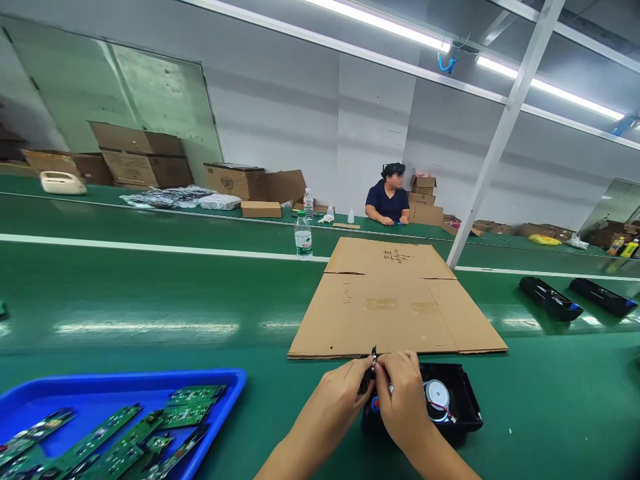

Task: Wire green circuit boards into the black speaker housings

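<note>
My left hand and my right hand are close together, fingertips pinched on a thin dark part with small silvery bits. It is seen nearly edge-on and mostly covered by my fingers, so its exact kind cannot be told. Both hands are over the left side of an open black plastic housing on the green bench. Inside the housing lies a round white-backed speaker with a red and black wire ending in a small white plug. Something blue in the housing is partly hidden behind my right hand.
A blue tray with several green circuit boards is at the left. Flattened cardboard lies just beyond my hands. Two black housings rest at the right. A water bottle and a slanted white post stand farther back; a person sits opposite.
</note>
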### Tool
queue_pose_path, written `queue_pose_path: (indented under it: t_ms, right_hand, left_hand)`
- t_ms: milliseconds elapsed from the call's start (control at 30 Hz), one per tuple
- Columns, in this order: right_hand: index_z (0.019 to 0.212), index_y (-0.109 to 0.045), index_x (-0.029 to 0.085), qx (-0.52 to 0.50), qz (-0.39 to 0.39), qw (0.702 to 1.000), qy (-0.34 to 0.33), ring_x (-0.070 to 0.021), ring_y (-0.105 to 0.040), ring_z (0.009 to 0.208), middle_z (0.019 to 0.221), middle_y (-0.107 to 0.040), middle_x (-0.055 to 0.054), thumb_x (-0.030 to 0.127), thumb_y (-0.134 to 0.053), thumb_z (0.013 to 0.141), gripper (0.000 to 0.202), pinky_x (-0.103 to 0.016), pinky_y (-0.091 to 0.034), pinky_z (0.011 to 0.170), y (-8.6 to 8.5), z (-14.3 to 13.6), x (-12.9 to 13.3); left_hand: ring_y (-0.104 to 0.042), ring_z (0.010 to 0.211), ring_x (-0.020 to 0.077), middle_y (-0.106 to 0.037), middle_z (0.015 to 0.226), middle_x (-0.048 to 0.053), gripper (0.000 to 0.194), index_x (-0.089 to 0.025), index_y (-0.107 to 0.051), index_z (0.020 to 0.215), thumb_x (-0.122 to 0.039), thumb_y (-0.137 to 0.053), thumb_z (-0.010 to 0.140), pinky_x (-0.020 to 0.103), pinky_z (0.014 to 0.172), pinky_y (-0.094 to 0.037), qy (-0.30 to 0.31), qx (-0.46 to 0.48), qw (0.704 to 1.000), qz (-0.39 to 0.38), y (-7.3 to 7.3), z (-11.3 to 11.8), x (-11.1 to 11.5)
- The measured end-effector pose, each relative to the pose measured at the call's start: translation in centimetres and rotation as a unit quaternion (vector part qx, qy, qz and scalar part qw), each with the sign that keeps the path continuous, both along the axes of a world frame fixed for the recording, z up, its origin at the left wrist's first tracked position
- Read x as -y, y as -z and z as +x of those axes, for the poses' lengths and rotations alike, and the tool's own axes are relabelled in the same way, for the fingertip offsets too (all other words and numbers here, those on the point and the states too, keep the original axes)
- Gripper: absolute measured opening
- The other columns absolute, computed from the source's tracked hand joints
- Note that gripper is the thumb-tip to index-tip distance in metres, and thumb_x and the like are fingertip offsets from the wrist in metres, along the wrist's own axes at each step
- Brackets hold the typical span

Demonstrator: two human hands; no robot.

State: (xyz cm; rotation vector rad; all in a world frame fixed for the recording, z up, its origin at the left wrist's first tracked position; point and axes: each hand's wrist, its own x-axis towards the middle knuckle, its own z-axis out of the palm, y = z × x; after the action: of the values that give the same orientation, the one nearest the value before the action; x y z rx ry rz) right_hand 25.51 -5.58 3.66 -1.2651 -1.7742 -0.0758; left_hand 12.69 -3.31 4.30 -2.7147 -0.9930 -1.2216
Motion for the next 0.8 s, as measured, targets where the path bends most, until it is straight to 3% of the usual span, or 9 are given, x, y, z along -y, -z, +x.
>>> queue_pose_path:
  t_ms: [233,367,467,533,633,733,800]
  right_hand:
    - [0.069,-0.050,0.017,-0.005,-0.029,0.999,-0.035,-0.0125,-0.045,0.060,0.064,-0.054,-0.001,0.015,-0.033,0.087,0.025,-0.028,-0.031,0.063,-0.2,0.0,-0.3]
    - [0.078,-0.055,0.018,-0.037,-0.097,0.989,-0.107,-0.0129,-0.051,0.072,0.075,-0.059,-0.002,0.024,-0.038,0.089,0.021,-0.024,-0.037,0.066,-1.1,1.6,-0.8]
    - [0.085,-0.057,0.018,-0.009,-0.154,0.984,-0.086,-0.0141,-0.053,0.078,0.081,-0.060,-0.003,0.021,-0.036,0.090,0.022,-0.025,-0.040,0.070,-1.5,5.4,-0.9]
    - [0.084,-0.058,0.018,0.045,-0.198,0.978,-0.050,-0.0144,-0.053,0.074,0.078,-0.060,-0.003,0.011,-0.034,0.086,0.025,-0.025,-0.040,0.067,-1.2,8.6,-0.3]
    - [0.086,-0.064,0.022,0.137,-0.245,0.957,-0.069,-0.0143,-0.052,0.070,0.072,-0.060,-0.001,-0.002,-0.032,0.074,0.041,-0.023,-0.039,0.061,-0.4,12.6,1.3]
    - [0.089,-0.067,0.028,0.172,-0.260,0.942,-0.123,-0.0150,-0.052,0.071,0.070,-0.062,0.001,-0.003,-0.037,0.068,0.048,-0.022,-0.039,0.060,-0.1,13.9,2.8]
    - [0.084,-0.069,0.027,0.167,-0.273,0.936,-0.143,-0.0156,-0.052,0.071,0.069,-0.063,0.001,-0.001,-0.043,0.068,0.041,-0.023,-0.040,0.061,-0.3,13.7,3.2]
  left_hand:
    - [-0.064,0.067,0.0161,-0.068,0.078,0.005,0.020,-0.016,-0.053,0.092,-0.012,-0.039,0.079,0.024,0.058,-0.051,0.008,0.006,1.000,-0.024,-0.2,0.0,0.0]
    - [-0.064,0.074,0.0164,-0.068,0.085,0.004,0.020,-0.018,-0.055,0.095,-0.022,-0.045,0.078,0.024,0.065,-0.050,-0.008,0.025,0.991,-0.128,-0.8,-0.9,-0.4]
    - [-0.063,0.071,0.0202,-0.068,0.079,0.005,0.020,-0.019,-0.056,0.087,-0.034,-0.049,0.076,0.028,0.063,-0.048,-0.055,-0.034,0.971,-0.230,-2.3,-2.6,-0.4]
    - [-0.062,0.064,0.0203,-0.066,0.069,0.003,0.023,-0.019,-0.055,0.078,-0.041,-0.048,0.074,0.029,0.059,-0.047,-0.063,-0.060,0.943,-0.320,-3.5,-3.5,0.0]
    - [-0.060,0.054,0.0164,-0.062,0.057,-0.001,0.027,-0.020,-0.048,0.073,-0.047,-0.043,0.075,0.027,0.053,-0.047,0.023,-0.021,0.861,-0.508,-4.6,-3.4,0.8]
    - [-0.061,0.054,0.0150,-0.062,0.056,-0.002,0.028,-0.020,-0.043,0.079,-0.048,-0.043,0.074,0.025,0.052,-0.048,0.120,0.052,0.758,-0.639,-4.2,-1.2,1.7]
    - [-0.064,0.061,0.0160,-0.064,0.063,0.000,0.028,-0.020,-0.040,0.084,-0.046,-0.044,0.075,0.027,0.057,-0.050,0.143,0.092,0.724,-0.668,-3.2,1.0,2.0]
